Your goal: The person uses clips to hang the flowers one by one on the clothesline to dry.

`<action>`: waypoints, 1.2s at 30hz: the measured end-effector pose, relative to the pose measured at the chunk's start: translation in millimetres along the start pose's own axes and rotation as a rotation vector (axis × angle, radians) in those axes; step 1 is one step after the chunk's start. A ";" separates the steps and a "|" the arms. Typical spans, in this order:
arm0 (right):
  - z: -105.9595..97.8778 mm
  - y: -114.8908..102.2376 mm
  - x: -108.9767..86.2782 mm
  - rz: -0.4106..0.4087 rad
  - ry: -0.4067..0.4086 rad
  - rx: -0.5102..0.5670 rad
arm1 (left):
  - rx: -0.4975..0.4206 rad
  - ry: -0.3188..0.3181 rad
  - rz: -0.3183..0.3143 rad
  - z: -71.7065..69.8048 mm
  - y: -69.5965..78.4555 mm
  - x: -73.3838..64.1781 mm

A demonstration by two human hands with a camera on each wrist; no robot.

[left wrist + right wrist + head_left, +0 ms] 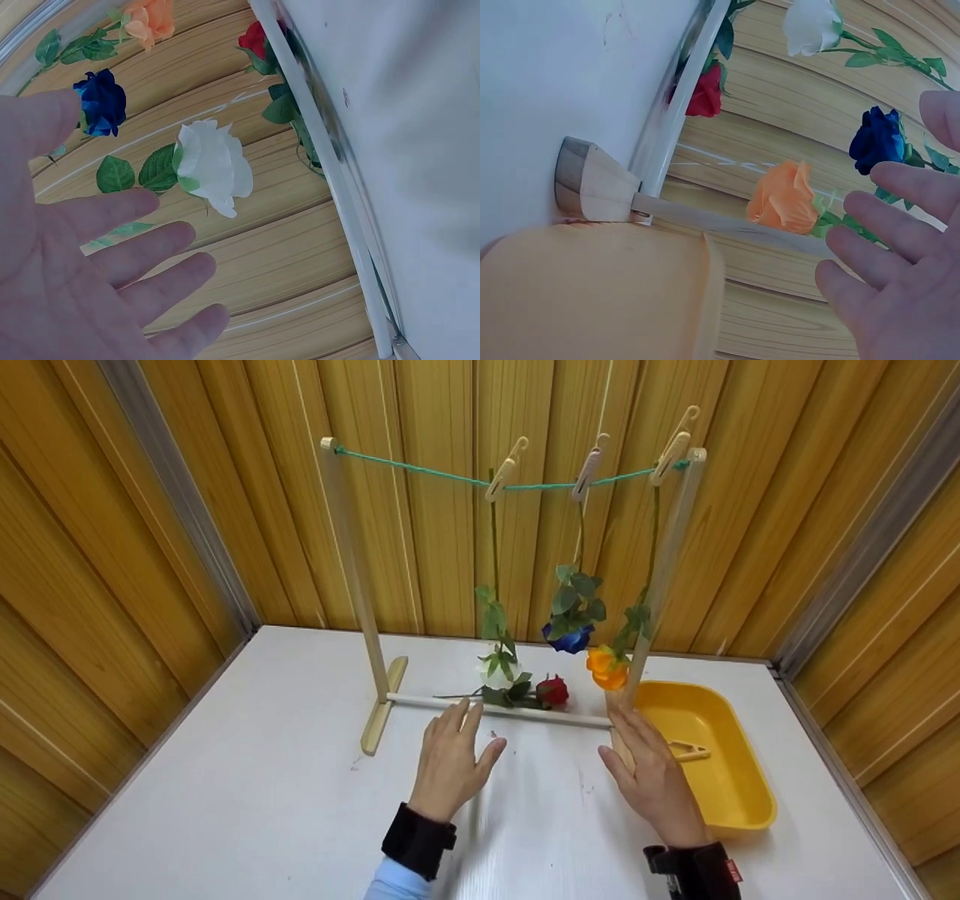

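My left hand (450, 761) is held with fingers spread and nothing in it, in front of the rack's bottom bar (420, 702). My right hand (652, 780), also holding nothing, has its fingers extended by the rack's right foot and the yellow basin. Three artificial roses hang upside down from a green string (420, 470): a white rose (215, 166), a blue rose (877, 140) and an orange rose (784, 197). Clothespins (501, 480) grip their stems. Behind the bottom bar, a red rose (553, 691) lies on the table.
The yellow basin (731, 735) stands at the right with a clothespin (688, 751) inside. Wooden posts (352, 555) hold up the string, and the rack's left foot (384, 705) rests on the white table (247, 780). Wood-patterned panels (435, 405) close off the back and sides.
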State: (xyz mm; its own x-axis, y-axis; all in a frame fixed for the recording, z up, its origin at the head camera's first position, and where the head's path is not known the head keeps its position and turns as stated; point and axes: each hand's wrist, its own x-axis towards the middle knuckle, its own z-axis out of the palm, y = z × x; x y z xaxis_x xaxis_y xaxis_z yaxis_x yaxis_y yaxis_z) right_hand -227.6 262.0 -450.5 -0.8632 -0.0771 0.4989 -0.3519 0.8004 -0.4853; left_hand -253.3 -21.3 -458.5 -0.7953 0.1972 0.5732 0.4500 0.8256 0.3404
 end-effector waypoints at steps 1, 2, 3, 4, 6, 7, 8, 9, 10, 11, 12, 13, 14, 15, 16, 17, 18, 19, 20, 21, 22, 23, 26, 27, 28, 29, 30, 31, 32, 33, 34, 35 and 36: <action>0.0 0.8 0.1 0.010 -0.009 -0.002 | 0.007 -0.012 -0.002 0.6 0.6 -0.2; 0.0 1.6 0.4 0.017 -0.015 -0.004 | 0.010 -0.023 -0.004 1.1 1.1 -0.3; -0.1 2.4 0.5 0.022 -0.019 -0.005 | 0.013 -0.033 -0.007 1.6 1.5 -0.3; -0.3 3.0 0.8 0.024 -0.020 -0.005 | 0.019 -0.043 -0.010 2.0 1.9 -0.3; -0.9 4.5 1.1 0.016 -0.014 -0.003 | 0.027 -0.054 -0.014 3.0 2.7 -0.4; -1.3 5.3 1.2 0.011 -0.009 0.000 | 0.031 -0.056 -0.014 3.5 3.2 -0.3; -1.7 6.0 1.3 0.005 -0.003 0.003 | 0.031 -0.057 -0.015 3.8 3.9 -0.1; -2.1 6.8 1.4 -0.003 0.003 0.005 | 0.038 -0.059 -0.013 4.5 4.6 -0.2; -2.7 7.5 1.4 -0.010 0.010 0.006 | 0.042 -0.062 -0.009 5.1 5.5 -0.2; -3.1 8.4 1.5 -0.017 0.018 0.006 | 0.043 -0.066 -0.005 5.7 6.8 -0.3; -3.6 9.4 1.6 -0.022 0.024 0.007 | 0.040 -0.070 -0.001 6.5 8.0 -0.5; -4.0 10.4 1.7 -0.023 0.025 0.008 | 0.035 -0.076 0.002 7.3 9.5 -0.6; -4.7 11.4 1.7 -0.020 0.024 0.011 | 0.027 -0.084 0.005 8.3 11.1 -0.9; -5.3 12.3 1.5 -0.013 0.020 0.013 | 0.022 -0.092 0.007 9.5 12.6 -1.3; -6.1 13.2 1.2 0.003 0.010 0.019 | 0.014 -0.101 0.007 10.6 14.4 -1.7; -7.0 14.1 0.8 0.023 -0.006 0.025 | 0.007 -0.110 0.006 11.8 16.2 -2.0; -7.8 14.9 0.4 0.046 -0.025 0.032 | 0.002 -0.119 0.006 13.0 18.0 -2.5; -8.9 15.6 -0.1 0.072 -0.047 0.036 | 0.000 -0.128 0.006 14.0 20.1 -3.0; -10.0 16.2 -0.5 0.096 -0.068 0.035 | -0.003 -0.136 0.007 15.1 22.3 -3.5; -10.9 17.1 -0.7 0.116 -0.085 0.034 | -0.005 -0.146 0.009 16.3 24.6 -4.1; -11.8 17.9 -0.8 0.135 -0.101 0.033 | -0.009 -0.156 0.009 17.4 27.0 -4.7; -12.6 18.7 -0.8 0.150 -0.115 0.028 | -0.014 -0.164 0.010 18.6 29.4 -5.2; -15.3 20.3 0.1 0.173 -0.139 0.018 | -0.025 -0.196 0.010 21.3 36.4 -6.2; -16.1 21.1 0.4 0.179 -0.144 0.019 | -0.024 -0.206 0.012 22.1 38.8 -6.3; -17.2 21.7 0.6 0.185 -0.149 0.019 | -0.022 -0.214 0.014 23.0 41.2 -6.2; -18.5 22.4 0.6 0.190 -0.156 0.016 | -0.017 -0.222 0.019 24.0 43.7 -6.2; -19.7 23.5 0.6 0.190 -0.157 0.016 | -0.015 -0.231 0.023 25.1 46.4 -6.1; -20.8 24.9 0.8 0.190 -0.156 0.019 | -0.012 -0.237 0.028 26.2 49.2 -5.8; -21.6 26.5 1.0 0.189 -0.156 0.017 | -0.010 -0.243 0.034 27.4 51.7 -5.6; -22.8 27.6 1.0 0.191 -0.155 0.017 | -0.006 -0.245 0.042 28.6 54.3 -5.3; -24.1 28.7 1.1 0.194 -0.158 0.013 | -0.002 -0.251 0.049 29.7 56.9 -4.8; -25.5 29.9 1.3 0.200 -0.163 0.010 | 0.000 -0.255 0.057 30.5 59.5 -4.2; -26.7 31.3 1.9 0.202 -0.164 0.009 | -0.001 -0.261 0.062 31.2 61.8 -3.5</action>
State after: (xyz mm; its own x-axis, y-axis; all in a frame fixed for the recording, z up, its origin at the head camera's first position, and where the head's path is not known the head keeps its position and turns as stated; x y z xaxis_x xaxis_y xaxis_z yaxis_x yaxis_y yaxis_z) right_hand -230.6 302.7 -445.6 -0.9632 -0.0118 0.2684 -0.1687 0.8041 -0.5701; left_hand -235.4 45.5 -462.8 -0.8437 0.3772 0.3819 0.5017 0.8072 0.3110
